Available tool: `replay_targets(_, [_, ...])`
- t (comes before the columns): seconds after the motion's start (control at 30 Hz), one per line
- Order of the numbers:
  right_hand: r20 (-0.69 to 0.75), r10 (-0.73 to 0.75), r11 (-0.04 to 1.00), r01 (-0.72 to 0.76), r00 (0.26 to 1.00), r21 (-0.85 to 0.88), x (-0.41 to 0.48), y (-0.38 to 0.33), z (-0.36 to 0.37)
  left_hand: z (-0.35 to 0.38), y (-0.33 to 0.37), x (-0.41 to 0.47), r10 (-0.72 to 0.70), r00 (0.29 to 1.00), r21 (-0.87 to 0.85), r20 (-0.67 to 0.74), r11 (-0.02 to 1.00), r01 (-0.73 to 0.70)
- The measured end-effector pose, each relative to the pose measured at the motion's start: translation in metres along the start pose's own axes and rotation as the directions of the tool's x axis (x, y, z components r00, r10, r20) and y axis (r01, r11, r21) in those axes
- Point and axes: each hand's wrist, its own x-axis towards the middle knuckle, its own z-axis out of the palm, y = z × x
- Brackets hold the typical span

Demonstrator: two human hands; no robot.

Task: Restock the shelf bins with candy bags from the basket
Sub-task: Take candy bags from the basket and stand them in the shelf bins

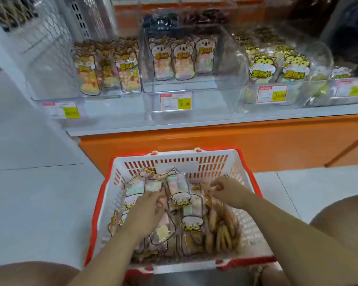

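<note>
Shelf bins [232, 65] past hands, half full. Basket [194, 159] round hands, full of candy bags [177, 182]. Left hand [149, 211] grips one; right hand [223, 188] seems to pinch one, blurry. Lots left.

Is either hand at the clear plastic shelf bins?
No, left hand and right hand are both down in the white-and-orange plastic basket of candy bags.

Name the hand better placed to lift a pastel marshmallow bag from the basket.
Left. The left hand touches the pastel marshmallow bags in the basket; the right hand is over the orange-brown bags.
</note>
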Motion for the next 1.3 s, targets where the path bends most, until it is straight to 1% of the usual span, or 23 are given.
replay_targets(0.03, [0.007, 0.050, 0.999, -0.051, 0.999, 0.020, -0.001, 0.009, 0.003, 0.009, -0.008, 0.000, -0.025, 0.998, 0.084, 0.063, 0.996, 0.020])
replay_targets(0.1, [0.017, 0.158, 0.985, -0.159, 0.987, 0.064, 0.000, 0.024, 0.008, 0.021, -0.016, 0.001, -0.097, 0.980, 0.175, 0.171, 0.982, 0.067])
replay_targets(0.2, [0.052, 0.228, 0.973, -0.225, 0.972, -0.057, 0.002, 0.043, 0.018, 0.033, -0.017, 0.003, -0.137, 0.942, 0.242, 0.307, 0.968, 0.062])
replay_targets(0.27, [0.135, 0.254, 0.965, -0.242, 0.958, -0.100, 0.000, 0.057, 0.031, 0.039, -0.014, 0.002, -0.149, 0.932, 0.266, 0.331, 0.962, 0.059])
replay_targets(0.33, [0.204, 0.339, 0.939, -0.342, 0.918, -0.024, 0.001, 0.071, 0.048, 0.043, -0.014, 0.003, -0.157, 0.935, 0.261, 0.318, 0.963, 0.072])
replay_targets(0.37, [0.192, 0.388, 0.918, -0.397, 0.902, 0.011, 0.003, 0.078, 0.058, 0.044, -0.013, 0.003, -0.150, 0.937, 0.255, 0.314, 0.964, 0.069])
replay_targets(0.43, [0.106, 0.432, 0.902, -0.429, 0.896, -0.047, 0.010, 0.089, 0.075, 0.044, -0.014, 0.003, -0.140, 0.939, 0.244, 0.315, 0.968, 0.062])
replay_targets(0.5, [0.018, 0.421, 0.889, -0.408, 0.907, -0.209, 0.016, 0.093, 0.083, 0.042, -0.014, 0.004, -0.142, 0.939, 0.230, 0.314, 0.971, 0.070])
replay_targets(0.6, [-0.076, 0.381, 0.884, -0.387, 0.921, -0.263, 0.015, 0.091, 0.079, 0.039, -0.012, 0.006, -0.145, 0.931, 0.224, 0.335, 0.972, 0.071])
replay_targets(0.67, [-0.086, 0.359, 0.916, -0.368, 0.929, -0.160, 0.014, 0.081, 0.063, 0.037, -0.010, 0.006, -0.154, 0.928, 0.218, 0.338, 0.973, 0.082])
replay_targets(0.73, [-0.114, 0.316, 0.949, -0.313, 0.942, 0.044, 0.016, 0.065, 0.041, 0.032, -0.005, 0.005, -0.175, 0.935, 0.223, 0.309, 0.969, 0.108])
replay_targets(0.8, [-0.192, 0.265, 0.944, -0.214, 0.945, 0.250, 0.020, 0.048, 0.016, 0.024, 0.003, 0.007, -0.199, 0.964, 0.209, 0.179, 0.965, 0.160])
replay_targets(0.87, [-0.192, 0.230, 0.868, -0.111, 0.954, 0.484, 0.016, 0.025, -0.007, 0.013, 0.016, 0.011, -0.190, 0.981, 0.092, 0.045, 0.978, 0.185])
replay_targets(0.9, [-0.157, 0.222, 0.787, -0.082, 0.962, 0.611, 0.013, 0.014, -0.015, 0.006, 0.024, 0.013, -0.173, 0.985, -0.044, 0.012, 0.984, 0.173])
replay_targets(0.93, [-0.103, 0.196, 0.691, -0.063, 0.975, 0.720, 0.008, 0.002, -0.020, -0.001, 0.033, 0.015, -0.176, 0.984, -0.229, 0.006, 0.958, 0.172])
replay_targets(0.97, [-0.041, 0.147, 0.591, -0.055, 0.988, 0.804, 0.002, -0.008, -0.023, -0.010, 0.044, 0.014, -0.204, 0.979, -0.430, 0.029, 0.881, 0.196])
replay_targets(1.0, [0.007, 0.085, 0.514, -0.049, 0.996, 0.857, -0.003, -0.018, -0.025, -0.019, 0.053, 0.013, -0.242, 0.966, -0.618, 0.090, 0.747, 0.245])
replay_targets(1.03, [0.045, 0.032, 0.463, -0.055, 0.998, 0.885, -0.008, -0.026, -0.026, -0.026, 0.062, 0.010, -0.263, 0.950, -0.778, 0.167, 0.557, 0.291])
replay_targets(1.1, [0.074, -0.050, 0.393, -0.049, 0.996, 0.918, -0.015, -0.040, -0.027, -0.035, 0.070, 0.007, -0.271, 0.928, -0.929, 0.257, 0.194, 0.314])
replay_targets(1.17, [0.067, -0.091, 0.325, -0.034, 0.994, 0.945, -0.018, -0.048, -0.029, -0.038, 0.067, 0.006, -0.274, 0.924, -0.964, 0.265, -0.063, 0.258])
replay_targets(1.2, [0.063, -0.105, 0.315, -0.027, 0.993, 0.949, -0.020, -0.050, -0.030, -0.040, 0.065, 0.005, -0.277, 0.926, -0.963, 0.258, -0.152, 0.223])
replay_targets(1.23, [0.064, -0.115, 0.315, -0.025, 0.991, 0.949, -0.021, -0.051, -0.030, -0.043, 0.065, 0.004, -0.269, 0.931, -0.960, 0.246, -0.199, 0.196])
replay_targets(1.3, [0.057, -0.093, 0.328, -0.023, 0.994, 0.944, -0.023, -0.050, -0.028, -0.049, 0.069, 0.000, -0.248, 0.945, -0.964, 0.215, -0.206, 0.166])
